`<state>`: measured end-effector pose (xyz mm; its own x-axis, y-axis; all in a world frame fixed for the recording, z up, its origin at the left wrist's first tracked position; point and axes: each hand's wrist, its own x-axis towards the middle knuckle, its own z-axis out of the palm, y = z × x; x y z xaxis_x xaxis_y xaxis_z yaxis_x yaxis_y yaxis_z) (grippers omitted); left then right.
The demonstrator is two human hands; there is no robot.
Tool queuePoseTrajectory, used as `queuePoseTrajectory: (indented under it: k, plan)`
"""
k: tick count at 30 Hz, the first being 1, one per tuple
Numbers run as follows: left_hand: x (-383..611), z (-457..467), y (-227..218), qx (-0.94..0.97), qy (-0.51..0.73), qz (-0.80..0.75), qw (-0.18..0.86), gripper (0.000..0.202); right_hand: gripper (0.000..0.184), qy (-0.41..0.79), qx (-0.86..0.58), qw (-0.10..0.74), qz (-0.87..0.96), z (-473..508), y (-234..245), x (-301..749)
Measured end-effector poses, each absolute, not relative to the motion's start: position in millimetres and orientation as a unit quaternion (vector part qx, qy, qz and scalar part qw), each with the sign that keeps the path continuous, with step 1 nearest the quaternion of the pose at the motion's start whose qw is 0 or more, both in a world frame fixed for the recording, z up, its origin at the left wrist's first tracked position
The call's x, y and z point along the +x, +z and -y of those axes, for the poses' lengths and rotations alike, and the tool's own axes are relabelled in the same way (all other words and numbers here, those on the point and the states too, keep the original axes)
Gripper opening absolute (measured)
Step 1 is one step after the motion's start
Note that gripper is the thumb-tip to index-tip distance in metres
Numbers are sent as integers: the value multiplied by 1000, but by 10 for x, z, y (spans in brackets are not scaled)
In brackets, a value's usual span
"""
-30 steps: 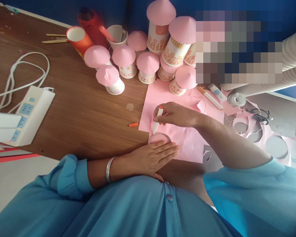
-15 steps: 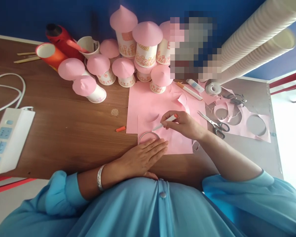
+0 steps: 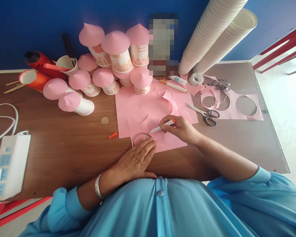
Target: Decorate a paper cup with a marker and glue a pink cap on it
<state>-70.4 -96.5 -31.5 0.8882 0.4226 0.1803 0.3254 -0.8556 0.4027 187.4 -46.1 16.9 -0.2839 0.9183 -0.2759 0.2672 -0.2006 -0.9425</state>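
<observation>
My left hand (image 3: 137, 158) lies flat, fingers together and stretched out, pressing down a round ring (image 3: 138, 135) on a pink paper sheet (image 3: 148, 112). My right hand (image 3: 181, 129) pinches a white marker with an orange end (image 3: 162, 126), its tip touching the paper at the ring's right edge. An orange marker cap (image 3: 112, 135) lies on the wooden table (image 3: 64, 148) left of the sheet.
Several paper cups with pink cone roofs (image 3: 108, 72) stand at the back. Scissors (image 3: 203, 113), a tape roll (image 3: 196, 79), a glue tube (image 3: 178, 80), another marker (image 3: 172, 86) and cut pink scraps (image 3: 236, 105) lie right. Tall cup stacks (image 3: 217, 29) lean behind. A power strip (image 3: 7, 164) sits left.
The marker has travelled round the ring from its top to its right side. My left hand stays pressed on the ring. The camera view has swung right.
</observation>
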Motion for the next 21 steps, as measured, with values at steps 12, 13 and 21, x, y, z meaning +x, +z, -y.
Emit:
queuePoseTrajectory:
  k: [12, 13, 21]
  plan:
    - [-697, 932, -297, 953, 139, -204, 176, 112, 19, 479, -570, 300, 596, 912, 139, 1935]
    - [-695, 933, -293, 952, 140, -207, 175, 112, 18, 471, -570, 303, 602, 952, 137, 1943]
    - [-690, 943, -264, 952, 129, -222, 168, 108, 9, 366, -534, 330, 687, 1305, 80, 1924]
